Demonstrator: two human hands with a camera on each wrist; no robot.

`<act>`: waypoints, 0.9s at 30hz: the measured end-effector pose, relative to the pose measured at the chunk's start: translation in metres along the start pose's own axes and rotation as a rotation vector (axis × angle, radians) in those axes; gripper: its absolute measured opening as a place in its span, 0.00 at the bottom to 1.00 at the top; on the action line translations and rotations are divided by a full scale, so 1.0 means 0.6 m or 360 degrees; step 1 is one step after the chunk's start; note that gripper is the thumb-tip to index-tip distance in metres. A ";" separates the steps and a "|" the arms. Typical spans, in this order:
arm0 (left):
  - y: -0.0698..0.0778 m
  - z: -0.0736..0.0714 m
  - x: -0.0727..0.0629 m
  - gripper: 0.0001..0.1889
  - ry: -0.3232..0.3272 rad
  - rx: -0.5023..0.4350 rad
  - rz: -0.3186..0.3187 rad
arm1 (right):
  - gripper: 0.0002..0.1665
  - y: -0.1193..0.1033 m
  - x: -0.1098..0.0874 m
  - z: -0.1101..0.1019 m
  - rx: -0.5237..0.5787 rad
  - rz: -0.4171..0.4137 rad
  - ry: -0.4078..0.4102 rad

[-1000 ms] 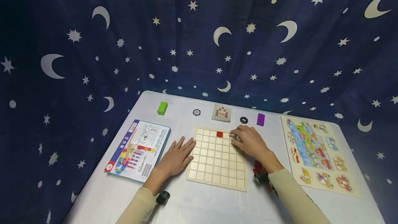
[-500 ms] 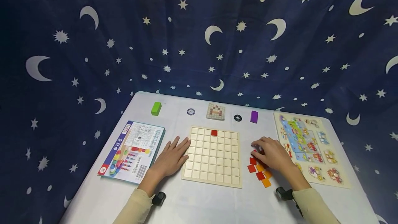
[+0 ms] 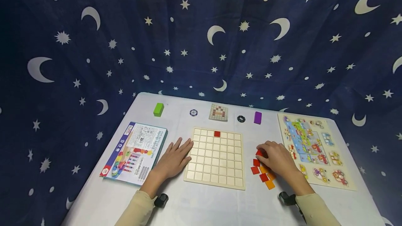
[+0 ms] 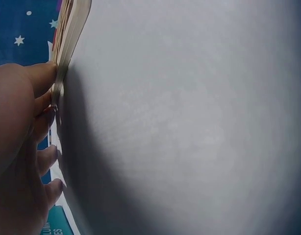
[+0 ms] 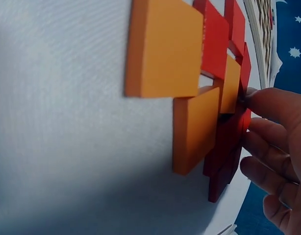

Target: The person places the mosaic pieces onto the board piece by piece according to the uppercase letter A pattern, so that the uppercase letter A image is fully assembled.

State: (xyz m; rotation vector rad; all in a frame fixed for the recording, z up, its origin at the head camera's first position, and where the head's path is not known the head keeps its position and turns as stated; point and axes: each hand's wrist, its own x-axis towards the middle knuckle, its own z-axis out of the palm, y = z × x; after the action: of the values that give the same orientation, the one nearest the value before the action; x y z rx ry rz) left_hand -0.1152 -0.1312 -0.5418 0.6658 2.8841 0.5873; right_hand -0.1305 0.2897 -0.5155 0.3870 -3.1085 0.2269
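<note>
Nearest you on the tabletop (image 3: 220, 205) lie the loose tiles (image 3: 263, 177), red and orange, right of the board. Your right hand (image 3: 278, 159) was at the board's far right corner a second ago; now it is over the pile's far end, fingers narrow about a red tile (image 3: 259, 152). Whether they truly pinch it, I cannot tell. Your left hand (image 3: 173, 159) has stayed put, fingers spread, tips touching the left edge of the board (image 3: 215, 159). Farther up, the placed tile (image 3: 217, 134), also red, sits unmoved in the far row's middle cell, so you appear to be collecting the next piece. Beyond the board lies the pattern card (image 3: 218, 113).
</note>
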 end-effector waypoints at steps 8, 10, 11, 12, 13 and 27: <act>0.001 -0.001 0.000 0.31 -0.0005 0.0008 -0.0013 | 0.19 0.000 0.002 -0.001 0.0013 0.0007 -0.0002; 0.001 -0.002 -0.001 0.31 0.0003 0.0010 -0.0008 | 0.18 0.000 0.003 -0.001 0.0015 0.0000 -0.0003; 0.001 -0.002 -0.001 0.31 -0.0004 0.0014 -0.0010 | 0.18 0.000 0.004 -0.001 0.0017 -0.0004 -0.0001; 0.001 -0.002 -0.001 0.31 -0.0004 0.0017 -0.0009 | 0.18 0.001 0.004 0.000 0.0019 -0.0006 0.0003; 0.001 -0.002 -0.001 0.31 -0.0005 0.0019 -0.0009 | 0.18 0.001 0.005 0.000 0.0024 -0.0009 0.0007; 0.000 0.001 -0.002 0.31 0.0026 -0.0007 0.0008 | 0.21 -0.036 0.050 -0.007 0.0045 -0.0140 0.0101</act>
State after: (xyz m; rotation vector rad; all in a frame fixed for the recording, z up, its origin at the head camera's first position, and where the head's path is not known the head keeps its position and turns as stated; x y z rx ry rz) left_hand -0.1139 -0.1314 -0.5421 0.6707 2.8963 0.6019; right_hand -0.1546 0.2622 -0.5078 0.5050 -3.0205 0.2768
